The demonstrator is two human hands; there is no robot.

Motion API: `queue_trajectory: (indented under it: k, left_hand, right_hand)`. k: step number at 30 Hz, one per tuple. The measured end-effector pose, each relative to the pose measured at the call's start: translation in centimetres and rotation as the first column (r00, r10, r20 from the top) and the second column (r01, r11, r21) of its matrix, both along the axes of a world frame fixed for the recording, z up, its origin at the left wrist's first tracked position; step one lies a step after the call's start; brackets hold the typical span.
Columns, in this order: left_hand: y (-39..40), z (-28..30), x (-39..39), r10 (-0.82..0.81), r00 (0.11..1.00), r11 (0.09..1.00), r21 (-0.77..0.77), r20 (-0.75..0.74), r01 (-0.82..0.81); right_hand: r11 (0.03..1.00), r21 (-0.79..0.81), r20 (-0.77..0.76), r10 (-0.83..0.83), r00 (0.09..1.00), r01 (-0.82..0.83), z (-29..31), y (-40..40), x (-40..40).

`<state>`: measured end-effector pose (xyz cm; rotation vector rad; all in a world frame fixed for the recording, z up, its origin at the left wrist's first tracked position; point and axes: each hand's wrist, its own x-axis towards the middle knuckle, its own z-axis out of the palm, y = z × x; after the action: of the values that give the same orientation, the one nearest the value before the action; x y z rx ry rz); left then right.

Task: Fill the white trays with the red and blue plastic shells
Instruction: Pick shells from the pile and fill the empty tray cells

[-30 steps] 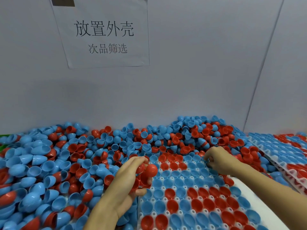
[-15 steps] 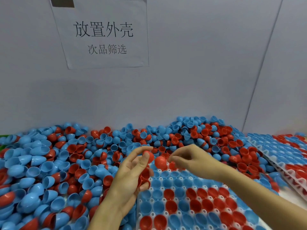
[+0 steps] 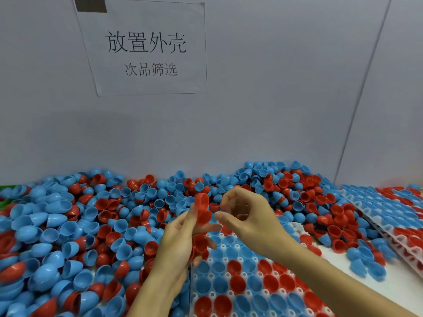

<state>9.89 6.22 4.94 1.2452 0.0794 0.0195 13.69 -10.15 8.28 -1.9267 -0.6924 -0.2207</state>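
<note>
Head view, left hand fingers gripping red shells, right hand fingers curled, empty.

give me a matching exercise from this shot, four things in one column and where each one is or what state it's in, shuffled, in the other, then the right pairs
Things:
1. left hand
2. right hand
3. paper sign
4. white tray

Places or states:
A. stuck on the grey wall, printed with black characters
B. holds a stack of red shells
C. lies under the hands, partly filled with red and blue shells
D. fingers curled, reaching toward the top of the stack

Pairs: 1-B, 2-D, 3-A, 4-C
</note>
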Motion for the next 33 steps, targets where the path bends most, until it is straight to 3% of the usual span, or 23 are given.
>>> queue_trajectory:
  k: [5,7,10,17,22,24,28,33]
  left_hand:
    - [-0.1,-0.1,0.1,-0.044,0.996,0.999,-0.003,-0.079,0.044]
    - [0.0,-0.1,0.1,-0.054,0.994,0.998,0.024,-0.091,0.057]
    - [-0.1,0.2,-0.1,-0.073,0.994,0.995,0.056,-0.086,0.077]
    - [-0.8,0.1,-0.1,-0.155,0.98,0.981,0.098,-0.127,0.168]
    - [-0.1,-0.7,0.4,-0.086,0.982,0.977,0.178,-0.17,0.116]
    - [0.7,-1.0,0.7,-0.024,0.986,0.98,0.191,-0.164,0.055]
    - [2.7,-1.5,1.4,0.139,0.985,0.961,0.253,-0.1,-0.11]
    - [3.6,-1.7,1.1,0.272,0.954,0.812,0.501,0.125,-0.297]
  right_hand:
    - [0.966,-0.243,0.343,0.005,0.939,0.084,-0.4,0.2,0.2]
    - [0.925,-0.349,0.409,0.003,0.913,0.153,-0.2,0.2,0.1]
    - [0.905,-0.378,0.459,0.0,0.889,0.195,0.0,0.5,-0.3]
    - [0.91,-0.354,0.406,-0.058,0.912,0.215,-0.1,0.3,0.2]
    - [0.877,-0.351,0.196,-0.274,0.941,0.329,0.5,-5.0,2.8]
    - [0.809,-0.444,0.129,-0.368,0.921,0.386,1.0,-8.5,4.2]
    - [0.591,-0.692,0.149,-0.445,0.883,0.414,1.1,-14.2,6.5]
    - [0.391,-0.868,0.107,-0.455,0.884,0.306,-2.1,-15.7,8.8]
